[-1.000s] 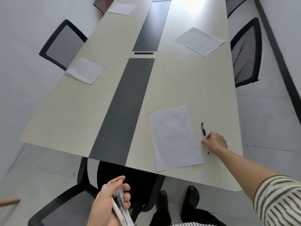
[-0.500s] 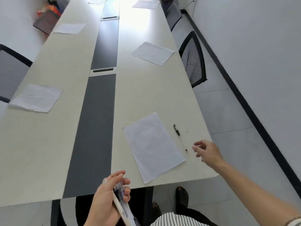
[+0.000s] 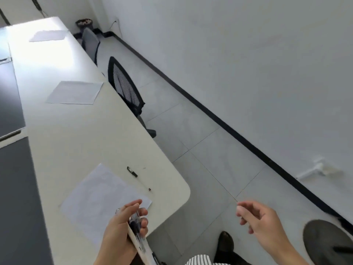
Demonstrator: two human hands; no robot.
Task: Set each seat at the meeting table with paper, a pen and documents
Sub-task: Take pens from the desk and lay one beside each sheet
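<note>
The pen (image 3: pixel 132 171) lies on the table (image 3: pixel 76 134) just right of the nearest sheet of paper (image 3: pixel 99 199), close to the rounded corner, with nobody touching it. My left hand (image 3: pixel 122 232) is wrapped around a bundle of pens (image 3: pixel 136 228), sitting over that sheet's near corner. My right hand (image 3: pixel 259 220) hangs out past the table edge above the floor tiles (image 3: pixel 210 159), fingers loosely bent, nothing in it. Further up there's a second sheet (image 3: pixel 74 92) with a mesh chair (image 3: pixel 124 87) beside it, then a third sheet (image 3: pixel 47 35).
</note>
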